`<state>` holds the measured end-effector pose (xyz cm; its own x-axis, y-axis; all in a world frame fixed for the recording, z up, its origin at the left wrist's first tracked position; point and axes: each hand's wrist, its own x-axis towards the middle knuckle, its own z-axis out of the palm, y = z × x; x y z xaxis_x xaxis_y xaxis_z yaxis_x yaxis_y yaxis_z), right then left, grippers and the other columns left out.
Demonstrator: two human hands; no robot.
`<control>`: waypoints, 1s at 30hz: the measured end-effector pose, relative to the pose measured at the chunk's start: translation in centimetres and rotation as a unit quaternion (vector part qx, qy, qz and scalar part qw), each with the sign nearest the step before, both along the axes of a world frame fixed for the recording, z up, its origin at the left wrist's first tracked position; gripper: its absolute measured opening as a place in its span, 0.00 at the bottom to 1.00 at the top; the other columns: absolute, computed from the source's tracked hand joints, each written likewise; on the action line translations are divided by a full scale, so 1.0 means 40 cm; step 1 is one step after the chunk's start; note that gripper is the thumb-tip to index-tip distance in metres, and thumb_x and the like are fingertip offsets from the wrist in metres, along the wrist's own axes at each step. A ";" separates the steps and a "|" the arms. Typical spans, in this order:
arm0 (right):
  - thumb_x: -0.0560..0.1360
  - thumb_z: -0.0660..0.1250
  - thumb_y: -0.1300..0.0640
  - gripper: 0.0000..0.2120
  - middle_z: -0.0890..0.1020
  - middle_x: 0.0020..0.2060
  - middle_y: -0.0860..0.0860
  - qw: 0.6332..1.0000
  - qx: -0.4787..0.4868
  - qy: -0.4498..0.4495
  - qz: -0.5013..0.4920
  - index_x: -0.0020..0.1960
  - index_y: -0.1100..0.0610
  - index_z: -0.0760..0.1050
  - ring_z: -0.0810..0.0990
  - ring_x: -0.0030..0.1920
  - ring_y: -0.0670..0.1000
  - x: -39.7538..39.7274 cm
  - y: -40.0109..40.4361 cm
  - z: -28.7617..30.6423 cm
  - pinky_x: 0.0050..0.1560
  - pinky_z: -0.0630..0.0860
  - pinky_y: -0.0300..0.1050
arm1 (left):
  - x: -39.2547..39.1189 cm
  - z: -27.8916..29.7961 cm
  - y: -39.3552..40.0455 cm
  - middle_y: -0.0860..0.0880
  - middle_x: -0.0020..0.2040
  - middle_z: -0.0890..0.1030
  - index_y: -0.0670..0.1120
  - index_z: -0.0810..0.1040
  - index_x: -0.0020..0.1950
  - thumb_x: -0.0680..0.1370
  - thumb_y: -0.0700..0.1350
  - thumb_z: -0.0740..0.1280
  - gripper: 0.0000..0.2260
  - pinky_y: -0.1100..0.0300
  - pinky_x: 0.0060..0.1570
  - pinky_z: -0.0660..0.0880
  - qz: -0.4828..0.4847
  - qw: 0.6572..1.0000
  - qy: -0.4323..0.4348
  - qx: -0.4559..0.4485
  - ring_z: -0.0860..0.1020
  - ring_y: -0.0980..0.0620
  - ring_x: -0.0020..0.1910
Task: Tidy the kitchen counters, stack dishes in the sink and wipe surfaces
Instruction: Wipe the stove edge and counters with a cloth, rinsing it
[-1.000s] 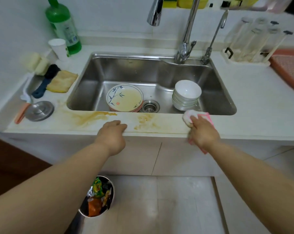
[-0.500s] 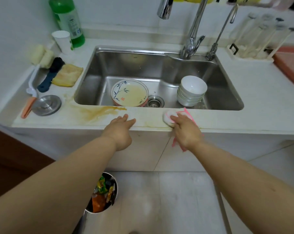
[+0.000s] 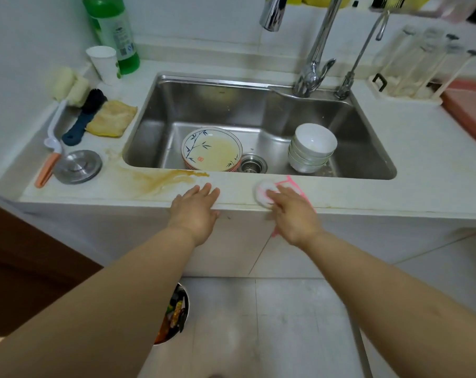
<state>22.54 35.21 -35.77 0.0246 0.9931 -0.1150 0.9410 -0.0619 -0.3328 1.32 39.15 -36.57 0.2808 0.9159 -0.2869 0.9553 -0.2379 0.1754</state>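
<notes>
My right hand [image 3: 292, 215] presses a pink and white cloth [image 3: 265, 190] flat on the front strip of the white counter [image 3: 368, 195], fingers straight over it. My left hand [image 3: 196, 207] rests open on the counter edge, fingers pointing at a brown spill [image 3: 160, 180] that runs along the strip to the left. In the steel sink [image 3: 231, 110] a stack of bamboo-patterned plates [image 3: 211, 150] lies left of the drain, and stacked white bowls [image 3: 312, 147] stand to its right.
On the left counter lie a metal sink stopper [image 3: 77, 166], a yellow rag [image 3: 111, 118], a dark brush [image 3: 82, 118], a white-handled brush [image 3: 52, 137], a paper cup [image 3: 103, 62] and a green bottle [image 3: 112, 31]. Taps [image 3: 313, 69] rise behind the sink. A bin [image 3: 174, 316] stands on the floor.
My right hand has slid the cloth leftward along the front strip, and the stain there is gone. My left hand has uncurled and now lies flat on the edge.
</notes>
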 end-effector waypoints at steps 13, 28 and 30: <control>0.67 0.69 0.64 0.18 0.76 0.57 0.56 0.995 0.036 0.081 0.047 0.56 0.58 0.78 0.74 0.57 0.60 -0.086 -0.002 -0.032 0.57 0.73 0.55 | 0.002 0.002 0.007 0.54 0.79 0.49 0.54 0.52 0.78 0.82 0.52 0.55 0.25 0.46 0.75 0.51 0.006 1.000 -0.006 -0.008 0.49 0.51 0.78; 0.74 0.60 0.63 0.20 0.72 0.66 0.55 0.992 0.032 0.105 -0.061 0.65 0.53 0.74 0.71 0.65 0.57 0.007 -0.009 -0.034 0.65 0.70 0.50 | 0.007 0.017 0.005 0.52 0.79 0.49 0.52 0.51 0.78 0.83 0.51 0.53 0.24 0.45 0.74 0.54 -0.007 1.000 0.021 -0.013 0.49 0.49 0.78; 0.72 0.62 0.63 0.20 0.75 0.62 0.55 0.985 0.050 0.070 -0.153 0.62 0.53 0.76 0.75 0.60 0.58 0.144 -0.048 -0.029 0.59 0.75 0.54 | 0.008 0.016 0.005 0.52 0.79 0.49 0.52 0.52 0.78 0.83 0.51 0.53 0.24 0.45 0.74 0.55 -0.011 1.000 0.022 -0.008 0.49 0.48 0.78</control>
<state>28.31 33.29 -36.95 0.3149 0.9482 -0.0410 0.8280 -0.2955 -0.4765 1.65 39.35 -35.95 0.2877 0.9050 -0.3133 0.9567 -0.2566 0.1373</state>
